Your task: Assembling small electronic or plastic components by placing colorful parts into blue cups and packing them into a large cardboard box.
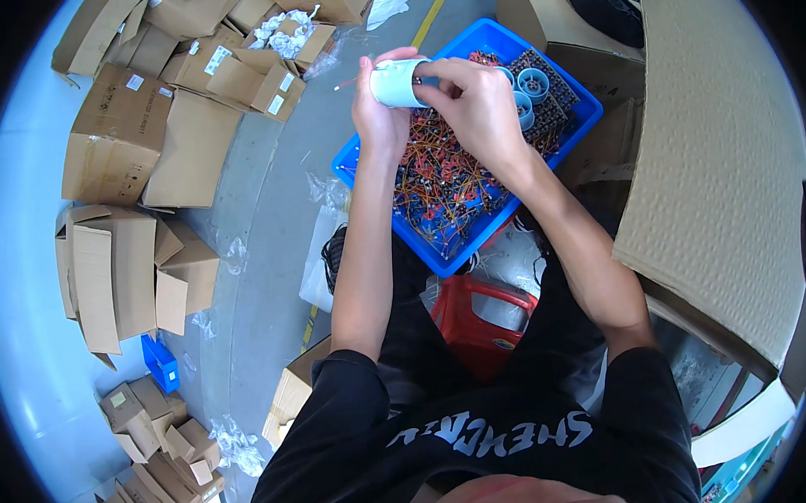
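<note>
A short pale-blue plastic cup [396,85] lies on its side in my left hand [382,117], whose fingers wrap behind it. From its left end sticks a thin red wire with a light tip [346,84]. My right hand [475,100] reaches into the cup's open end with bent fingers; a small dark piece shows at the fingertips, too covered to name. Below both hands stands a blue tray [586,122] filled with small parts on red, yellow and black wires [440,173]. Several similar pale-blue cups [532,82] stand among dark parts at its far right.
A red plastic stool [455,317] stands between my knees. Large cardboard [715,184] rises close on my right, with a black case [604,11] farther back. Open cartons [114,129] and plastic wrap [236,443] lie on the grey floor to the left, near a small blue bin [160,363].
</note>
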